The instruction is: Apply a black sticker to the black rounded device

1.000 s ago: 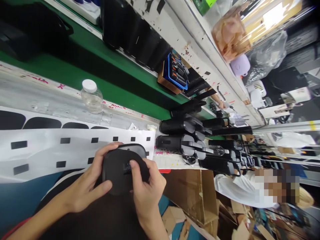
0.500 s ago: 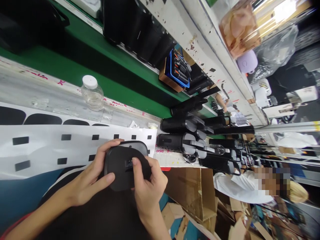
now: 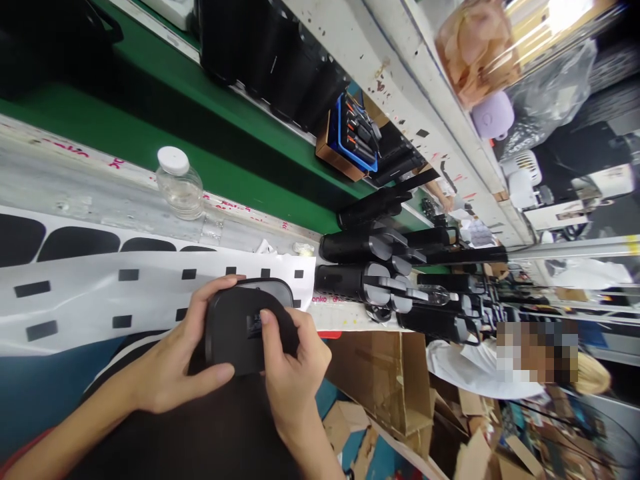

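Both of my hands hold a rounded black plastic part (image 3: 235, 330) over my lap, at the near edge of the bench. My left hand (image 3: 173, 363) wraps its left side, thumb underneath and fingers over the top. My right hand (image 3: 293, 370) grips its right side and presses a fingertip on a small label at the middle of the part. Behind the part lies a white sheet (image 3: 125, 293) printed with small black rectangles.
A clear jar with a white lid (image 3: 177, 185) stands on the metal strip (image 3: 90, 200). Several black cylindrical appliance bodies (image 3: 370, 273) lie to the right. A green belt (image 3: 165, 127) carries black parts. A blue tool tray (image 3: 353, 137) sits beyond. A person in white (image 3: 480, 370) sits at right, above cardboard boxes (image 3: 385, 380).
The view has shifted slightly. My hands keep their hold on the black part, and the left thumb has curled further under it.
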